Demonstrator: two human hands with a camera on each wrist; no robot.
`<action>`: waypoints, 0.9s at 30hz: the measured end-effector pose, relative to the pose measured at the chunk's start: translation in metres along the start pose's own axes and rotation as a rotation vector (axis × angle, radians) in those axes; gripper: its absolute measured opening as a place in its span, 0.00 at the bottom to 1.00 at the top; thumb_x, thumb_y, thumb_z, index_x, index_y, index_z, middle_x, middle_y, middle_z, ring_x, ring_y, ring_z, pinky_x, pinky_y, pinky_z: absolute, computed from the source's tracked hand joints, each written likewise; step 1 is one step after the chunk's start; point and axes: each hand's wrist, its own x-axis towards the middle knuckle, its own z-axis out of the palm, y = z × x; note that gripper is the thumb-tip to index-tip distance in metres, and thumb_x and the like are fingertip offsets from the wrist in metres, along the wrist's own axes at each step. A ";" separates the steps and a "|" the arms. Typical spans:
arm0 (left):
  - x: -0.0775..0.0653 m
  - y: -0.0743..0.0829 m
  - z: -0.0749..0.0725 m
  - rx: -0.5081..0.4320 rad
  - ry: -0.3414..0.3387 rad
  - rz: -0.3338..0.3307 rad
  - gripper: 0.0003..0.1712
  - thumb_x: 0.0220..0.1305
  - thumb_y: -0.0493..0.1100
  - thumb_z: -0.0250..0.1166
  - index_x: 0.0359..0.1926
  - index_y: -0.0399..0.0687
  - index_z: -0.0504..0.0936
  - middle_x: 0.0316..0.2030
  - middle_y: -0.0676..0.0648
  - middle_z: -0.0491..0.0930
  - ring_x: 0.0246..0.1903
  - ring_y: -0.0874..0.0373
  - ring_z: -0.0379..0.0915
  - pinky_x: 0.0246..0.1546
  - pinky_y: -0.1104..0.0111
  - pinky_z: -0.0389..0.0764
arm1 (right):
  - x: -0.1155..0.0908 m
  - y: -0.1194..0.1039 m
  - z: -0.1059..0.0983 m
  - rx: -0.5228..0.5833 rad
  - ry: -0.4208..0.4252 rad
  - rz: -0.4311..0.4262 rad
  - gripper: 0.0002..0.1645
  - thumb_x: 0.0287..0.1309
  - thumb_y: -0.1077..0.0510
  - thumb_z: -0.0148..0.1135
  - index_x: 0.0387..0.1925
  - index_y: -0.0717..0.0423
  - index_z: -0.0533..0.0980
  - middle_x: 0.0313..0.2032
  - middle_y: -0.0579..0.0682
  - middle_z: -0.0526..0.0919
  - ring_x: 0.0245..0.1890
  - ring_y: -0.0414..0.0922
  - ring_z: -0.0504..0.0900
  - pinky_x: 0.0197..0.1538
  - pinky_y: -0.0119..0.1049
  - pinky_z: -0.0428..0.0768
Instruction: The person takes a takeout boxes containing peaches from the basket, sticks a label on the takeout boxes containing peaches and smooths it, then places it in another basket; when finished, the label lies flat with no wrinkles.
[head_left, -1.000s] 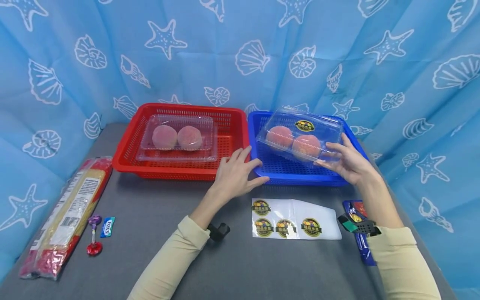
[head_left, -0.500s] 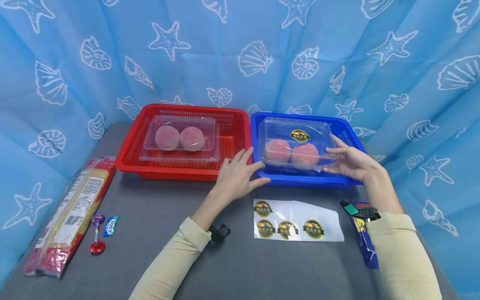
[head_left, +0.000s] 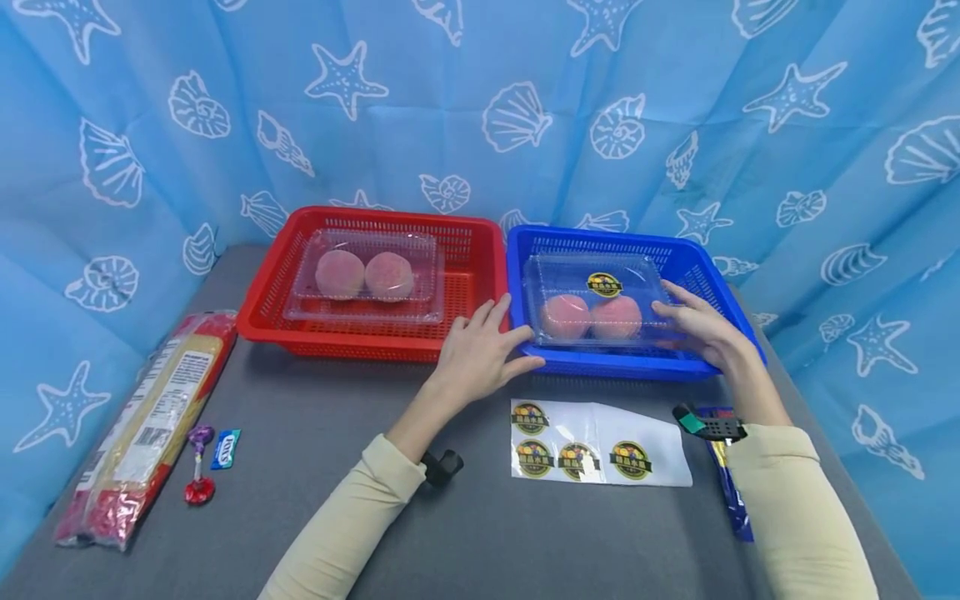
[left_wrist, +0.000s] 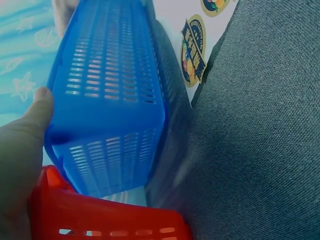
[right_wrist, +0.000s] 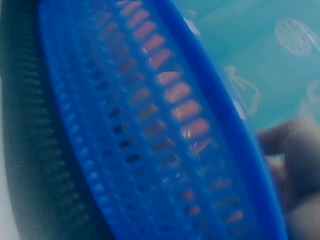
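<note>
My right hand (head_left: 703,327) grips the right end of a clear plastic fruit box (head_left: 542,279), its lower fingers partly hidden. Inside the box are two pink peaches (head_left: 617,318), and a round black-and-gold sticker (head_left: 604,284) is on its lid. The box lies low within the blue basket (head_left: 600,363), close to its front wall. My left hand (head_left: 474,354) rests where the blue basket meets the red basket (head_left: 360,343), fingers spread. In the left wrist view its thumb (left_wrist: 41,107) lies straight against the blue rim.
A second clear box (head_left: 322,310) with two peaches sits in the red basket. A sticker sheet (head_left: 652,425) lies in front of the blue basket. At left are a long noodle-like packet (head_left: 150,425), a lollipop (head_left: 198,467) and a small blue packet (head_left: 226,450); a dark-blue packet (head_left: 731,492) is at right.
The fruit box in my right hand has gone from tilted over the blue basket to lying level and lower inside it. My left hand has stayed at the basket corner.
</note>
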 end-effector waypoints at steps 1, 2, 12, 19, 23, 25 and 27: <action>0.000 0.000 0.000 0.004 0.001 0.000 0.33 0.68 0.76 0.51 0.68 0.73 0.74 0.80 0.43 0.56 0.78 0.41 0.57 0.67 0.43 0.73 | 0.000 -0.001 0.004 -0.044 0.017 -0.013 0.46 0.81 0.46 0.39 0.80 0.45 0.21 0.80 0.70 0.32 0.78 0.72 0.51 0.75 0.61 0.68; 0.000 0.000 0.000 0.007 0.004 0.000 0.33 0.68 0.76 0.51 0.68 0.73 0.74 0.80 0.43 0.56 0.78 0.41 0.57 0.67 0.44 0.73 | 0.001 -0.003 0.008 -0.087 0.028 -0.026 0.46 0.81 0.46 0.38 0.80 0.48 0.22 0.79 0.72 0.33 0.77 0.73 0.51 0.75 0.64 0.64; 0.000 0.001 0.002 -0.003 0.015 -0.006 0.35 0.68 0.76 0.51 0.69 0.72 0.73 0.80 0.43 0.56 0.78 0.41 0.57 0.68 0.44 0.73 | -0.003 -0.007 0.019 -0.252 0.150 -0.057 0.45 0.80 0.43 0.35 0.80 0.58 0.27 0.75 0.81 0.45 0.73 0.75 0.59 0.72 0.67 0.68; -0.001 -0.002 -0.001 -0.050 0.003 0.008 0.36 0.68 0.73 0.55 0.72 0.70 0.71 0.80 0.43 0.55 0.77 0.42 0.59 0.67 0.44 0.74 | -0.010 -0.011 0.036 -0.425 0.357 -0.193 0.43 0.77 0.46 0.47 0.79 0.66 0.47 0.73 0.79 0.55 0.72 0.75 0.59 0.71 0.70 0.66; -0.006 -0.008 -0.009 -0.174 0.033 0.016 0.35 0.67 0.67 0.61 0.72 0.68 0.71 0.78 0.45 0.61 0.75 0.45 0.62 0.69 0.44 0.73 | -0.017 -0.022 0.063 -0.526 0.509 -0.390 0.33 0.71 0.55 0.58 0.70 0.69 0.67 0.68 0.79 0.64 0.69 0.73 0.60 0.70 0.71 0.58; -0.010 -0.014 -0.015 -0.231 0.072 0.014 0.34 0.66 0.64 0.64 0.71 0.65 0.72 0.76 0.46 0.66 0.74 0.46 0.64 0.69 0.45 0.73 | -0.021 -0.029 0.080 -0.541 0.562 -0.492 0.27 0.68 0.58 0.61 0.64 0.68 0.74 0.65 0.78 0.67 0.69 0.72 0.61 0.69 0.72 0.54; -0.014 -0.024 -0.021 -0.268 0.124 0.004 0.34 0.66 0.62 0.66 0.70 0.63 0.73 0.73 0.47 0.70 0.72 0.48 0.67 0.68 0.46 0.74 | -0.024 -0.036 0.098 -0.532 0.571 -0.598 0.24 0.65 0.60 0.64 0.60 0.66 0.78 0.62 0.76 0.71 0.67 0.70 0.64 0.67 0.70 0.55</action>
